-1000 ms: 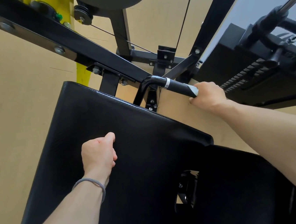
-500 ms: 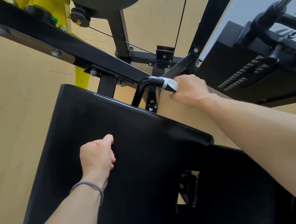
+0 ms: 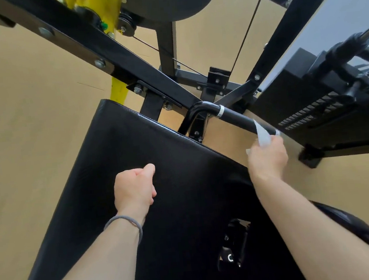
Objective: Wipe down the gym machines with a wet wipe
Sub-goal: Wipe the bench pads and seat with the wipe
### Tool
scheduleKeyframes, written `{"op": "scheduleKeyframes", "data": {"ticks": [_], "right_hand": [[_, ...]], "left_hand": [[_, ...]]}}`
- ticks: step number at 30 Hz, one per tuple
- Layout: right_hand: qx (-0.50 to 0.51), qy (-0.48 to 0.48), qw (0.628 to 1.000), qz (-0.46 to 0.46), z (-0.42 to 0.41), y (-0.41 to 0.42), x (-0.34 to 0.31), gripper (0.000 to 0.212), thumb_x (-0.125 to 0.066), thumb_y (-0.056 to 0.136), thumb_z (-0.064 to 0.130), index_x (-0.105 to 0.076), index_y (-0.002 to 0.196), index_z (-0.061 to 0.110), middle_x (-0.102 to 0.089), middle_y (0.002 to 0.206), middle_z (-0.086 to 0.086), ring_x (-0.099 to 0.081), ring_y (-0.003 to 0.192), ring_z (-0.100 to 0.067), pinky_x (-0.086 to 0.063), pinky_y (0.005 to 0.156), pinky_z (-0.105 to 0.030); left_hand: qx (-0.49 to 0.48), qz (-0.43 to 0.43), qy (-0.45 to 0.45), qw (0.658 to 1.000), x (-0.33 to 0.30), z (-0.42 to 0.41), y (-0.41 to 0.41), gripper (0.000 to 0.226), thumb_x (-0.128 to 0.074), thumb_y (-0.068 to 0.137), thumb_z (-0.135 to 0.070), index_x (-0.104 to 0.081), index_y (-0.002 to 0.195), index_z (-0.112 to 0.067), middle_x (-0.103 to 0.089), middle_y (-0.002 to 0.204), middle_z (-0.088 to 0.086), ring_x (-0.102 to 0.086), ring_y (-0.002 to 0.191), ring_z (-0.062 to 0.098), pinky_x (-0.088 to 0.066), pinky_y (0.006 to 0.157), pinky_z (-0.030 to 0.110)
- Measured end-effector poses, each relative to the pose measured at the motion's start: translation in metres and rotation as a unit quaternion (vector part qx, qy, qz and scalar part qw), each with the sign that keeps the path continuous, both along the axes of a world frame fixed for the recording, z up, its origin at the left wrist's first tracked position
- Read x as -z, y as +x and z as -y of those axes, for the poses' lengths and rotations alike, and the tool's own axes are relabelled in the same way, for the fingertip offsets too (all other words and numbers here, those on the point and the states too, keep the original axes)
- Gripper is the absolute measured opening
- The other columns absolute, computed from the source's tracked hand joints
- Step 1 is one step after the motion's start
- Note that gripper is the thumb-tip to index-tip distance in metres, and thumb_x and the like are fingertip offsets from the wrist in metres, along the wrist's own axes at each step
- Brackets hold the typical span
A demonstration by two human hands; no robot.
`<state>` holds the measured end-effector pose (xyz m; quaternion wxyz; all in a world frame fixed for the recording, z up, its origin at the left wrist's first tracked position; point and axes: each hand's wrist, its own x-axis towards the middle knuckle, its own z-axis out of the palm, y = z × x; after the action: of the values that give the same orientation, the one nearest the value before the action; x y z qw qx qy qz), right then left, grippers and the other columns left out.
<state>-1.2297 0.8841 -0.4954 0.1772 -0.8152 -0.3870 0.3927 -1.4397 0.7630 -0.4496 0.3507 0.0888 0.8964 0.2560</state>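
Note:
A black padded seat [image 3: 118, 169] of a gym machine fills the lower middle of the head view. Beside its far right corner a black handle bar [image 3: 235, 117] with a silver ring sticks out to the right. My right hand [image 3: 268, 160] pinches a white wet wipe [image 3: 261, 135] just below the bar's outer end; the wipe's tip crosses the bar. My left hand [image 3: 136, 188] hovers over the seat in a loose fist with the thumb on top, nothing visible in it. A grey hair tie sits on its wrist.
The machine's black steel frame [image 3: 110, 54] runs diagonally above the seat, with a yellow part [image 3: 118, 91] and thin cables [image 3: 246, 30]. A black weight stack housing [image 3: 311, 103] stands at the right. A seat adjuster [image 3: 235, 244] sits in a gap near me. Tan floor lies all around.
My right hand slid along the handle bar toward the silver ring, then back out past its end and came off it; the wipe now shows above the fingers. My left hand stayed put.

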Motion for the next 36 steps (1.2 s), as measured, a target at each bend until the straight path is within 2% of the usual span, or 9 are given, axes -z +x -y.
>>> {"op": "scheduleKeyframes", "data": {"ticks": [4, 7, 10, 15, 22, 24, 29, 33, 36], "right_hand": [[-0.264, 0.082, 0.96, -0.037, 0.073, -0.068, -0.023, 0.053, -0.054, 0.103, 0.021, -0.038, 0.153, 0.018, -0.047, 0.138, 0.003, -0.039, 0.138, -0.018, -0.027, 0.103, -0.016], [-0.471, 0.079, 0.877, 0.049, 0.121, -0.09, -0.011, 0.078, -0.043, 0.102, 0.054, -0.005, 0.163, 0.025, 0.012, 0.171, -0.001, 0.017, 0.156, -0.019, 0.002, 0.127, -0.034], [-0.505, 0.079, 0.859, 0.041, 0.148, -0.087, -0.006, 0.077, -0.022, 0.102, 0.065, 0.011, 0.162, 0.029, 0.029, 0.167, 0.005, 0.034, 0.15, -0.012, 0.012, 0.125, -0.035], [-0.491, 0.066, 0.867, -0.048, 0.169, -0.078, -0.006, 0.081, -0.018, 0.098, 0.068, 0.021, 0.158, 0.029, 0.03, 0.165, 0.016, 0.031, 0.149, -0.002, 0.006, 0.127, -0.035], [-0.453, 0.043, 0.89, 0.02, 0.201, -0.1, -0.007, 0.072, 0.002, 0.098, 0.057, 0.016, 0.159, 0.023, 0.03, 0.165, 0.008, 0.034, 0.149, -0.006, 0.006, 0.128, -0.039], [-0.497, 0.056, 0.866, 0.008, 0.213, -0.112, -0.008, 0.068, 0.0, 0.1, 0.053, 0.018, 0.158, 0.023, 0.032, 0.164, 0.007, 0.034, 0.149, -0.009, 0.01, 0.127, -0.038], [-0.667, 0.262, 0.696, 0.044, 0.134, -0.136, 0.011, 0.058, -0.02, 0.11, 0.04, -0.015, 0.163, 0.017, -0.006, 0.171, 0.0, 0.004, 0.158, -0.019, -0.003, 0.129, -0.043], [-0.582, 0.226, 0.778, 0.075, 0.092, -0.167, 0.007, 0.059, -0.012, 0.109, 0.039, -0.004, 0.164, 0.019, 0.004, 0.172, 0.002, 0.012, 0.157, -0.02, 0.003, 0.128, -0.042], [-0.617, 0.267, 0.739, 0.049, 0.157, -0.148, 0.011, 0.06, -0.029, 0.107, 0.034, -0.017, 0.163, 0.016, -0.01, 0.171, -0.002, -0.001, 0.158, -0.027, -0.006, 0.128, -0.047]], "left_hand": [[-0.001, 0.007, 0.004, 1.0, 0.003, 0.002, -0.002, 0.05, -0.055, 0.079, -0.024, -0.046, 0.031, -0.014, -0.047, 0.042, 0.007, -0.041, 0.041, 0.021, -0.041, 0.057, 0.034], [0.001, 0.016, 0.017, 1.0, 0.005, 0.003, -0.003, 0.049, -0.056, 0.08, -0.024, -0.051, 0.032, -0.015, -0.047, 0.039, 0.004, -0.045, 0.043, 0.022, -0.044, 0.057, 0.037], [0.018, 0.03, 0.02, 0.999, 0.004, 0.004, -0.005, 0.049, -0.056, 0.081, -0.024, -0.051, 0.033, -0.014, -0.048, 0.04, 0.004, -0.047, 0.046, 0.022, -0.05, 0.062, 0.041], [-0.034, 0.091, 0.095, 0.991, -0.012, 0.018, -0.016, 0.061, -0.056, 0.09, -0.021, -0.038, 0.032, -0.022, -0.038, 0.043, 0.0, -0.031, 0.042, 0.015, -0.031, 0.044, 0.026], [-0.049, -0.052, 0.037, 0.997, -0.05, 0.12, -0.04, 0.059, -0.054, 0.094, -0.022, -0.033, 0.039, -0.015, -0.033, 0.04, 0.001, -0.029, 0.037, 0.013, -0.04, 0.054, 0.033], [-0.085, 0.022, 0.008, 0.996, -0.04, 0.144, -0.043, 0.058, -0.056, 0.093, -0.02, -0.032, 0.04, -0.015, -0.033, 0.044, 0.006, -0.027, 0.038, 0.017, -0.031, 0.049, 0.029], [-0.089, 0.028, -0.002, 0.996, -0.022, 0.155, -0.029, 0.056, -0.056, 0.092, -0.016, -0.034, 0.041, -0.012, -0.034, 0.042, 0.007, -0.028, 0.037, 0.015, -0.03, 0.045, 0.028], [-0.081, 0.031, 0.002, 0.996, -0.022, 0.156, -0.033, 0.057, -0.055, 0.093, -0.017, -0.035, 0.041, -0.012, -0.034, 0.043, 0.007, -0.029, 0.038, 0.014, -0.031, 0.046, 0.029], [-0.087, 0.038, 0.003, 0.995, -0.019, 0.157, -0.033, 0.053, -0.056, 0.092, -0.016, -0.037, 0.043, -0.01, -0.035, 0.045, 0.01, -0.029, 0.038, 0.016, -0.031, 0.045, 0.028]]}}
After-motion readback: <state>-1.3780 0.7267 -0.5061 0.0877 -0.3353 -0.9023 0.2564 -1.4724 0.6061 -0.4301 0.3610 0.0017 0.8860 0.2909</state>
